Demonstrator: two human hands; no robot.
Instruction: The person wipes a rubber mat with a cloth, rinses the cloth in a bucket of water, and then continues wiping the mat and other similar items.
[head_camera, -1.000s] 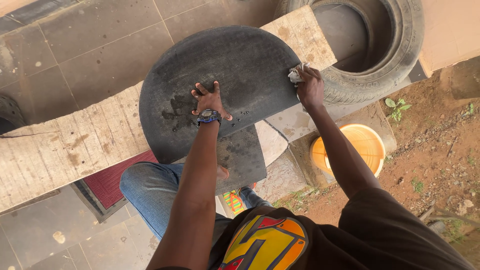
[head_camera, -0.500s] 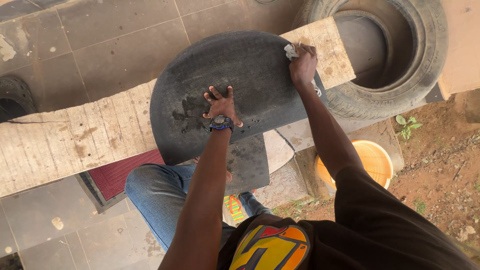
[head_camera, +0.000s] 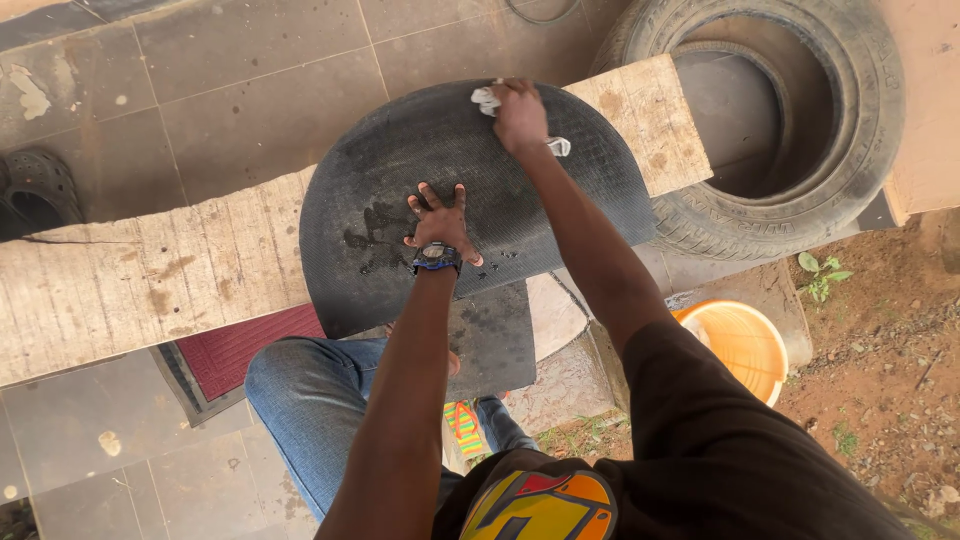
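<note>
A large dark rubber piece (head_camera: 560, 200), rounded like a cut tyre section, lies across a wooden plank (head_camera: 150, 280). My left hand (head_camera: 440, 222) presses flat on its middle with fingers spread, a watch on the wrist. My right hand (head_camera: 520, 115) is at the rubber's far edge, closed on a small white cloth (head_camera: 487, 98) that pokes out on both sides of the fist. Wet dark patches show on the rubber near my left hand.
A worn tyre (head_camera: 770, 120) lies at the upper right beside the plank's end. An orange bucket (head_camera: 745, 345) stands on the ground at the right. A red mat (head_camera: 235, 350) and my jeans-clad knee (head_camera: 310, 400) are below the plank. Dark sandals (head_camera: 35, 195) sit at the left edge.
My right hand with the cloth has moved left along the rubber's far edge, from the right rim towards the top middle. My left hand has stayed pressed on the rubber.
</note>
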